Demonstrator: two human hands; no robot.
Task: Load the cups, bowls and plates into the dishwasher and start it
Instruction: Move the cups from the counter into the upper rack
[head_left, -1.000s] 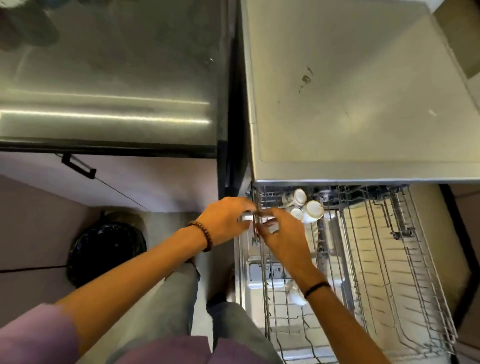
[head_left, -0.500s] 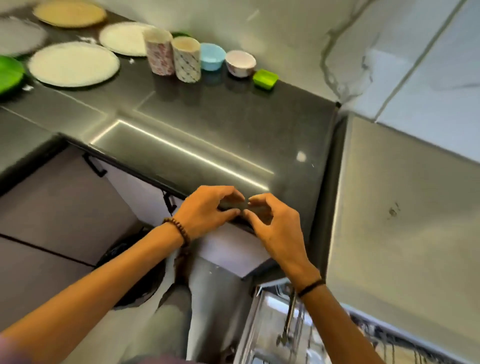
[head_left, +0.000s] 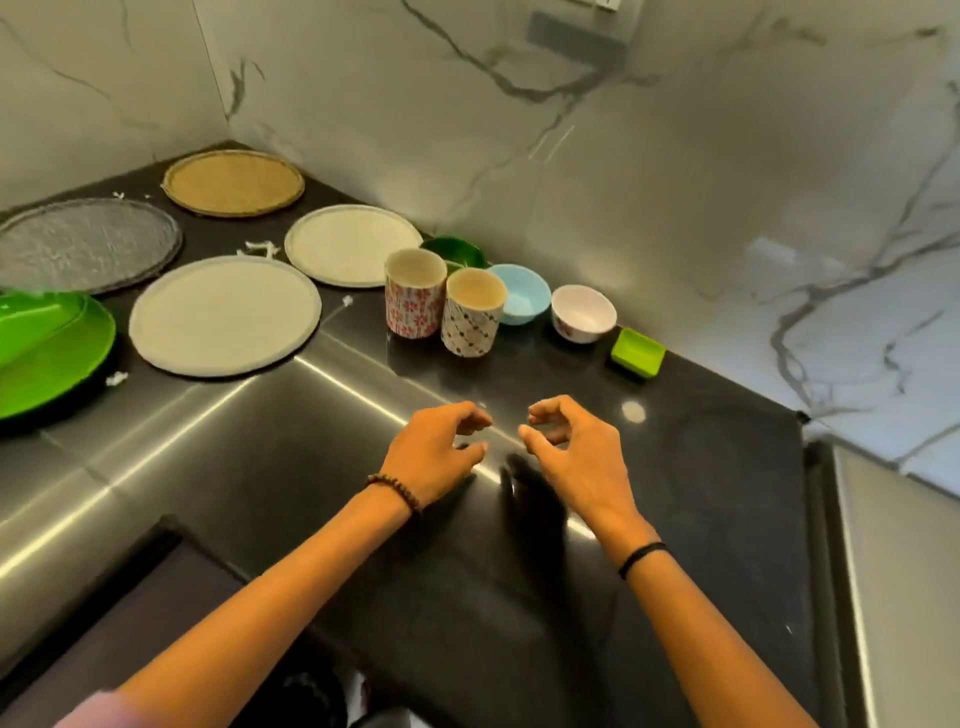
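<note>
Dark worktop (head_left: 675, 467) carried the dishes.
On it sat 5 plates (head_left: 224, 314), 2 patterned cups (head_left: 414, 296), 3 bowls (head_left: 583, 314) and 1 small green square dish (head_left: 638, 352).

I counted five plates: two white, the near white plate (head_left: 224, 314) and the far white plate (head_left: 353, 244), plus one grey plate (head_left: 85, 244), one tan plate (head_left: 234, 182) and one bright green plate (head_left: 47, 353). There were two cups, a flowered cup (head_left: 414, 301) and a dotted cup (head_left: 472, 322). Three round bowls stood by them: a dark green bowl (head_left: 460, 253), a blue bowl (head_left: 524, 296) and a white bowl (head_left: 583, 314). I saw just one square green dish (head_left: 638, 352).
</note>
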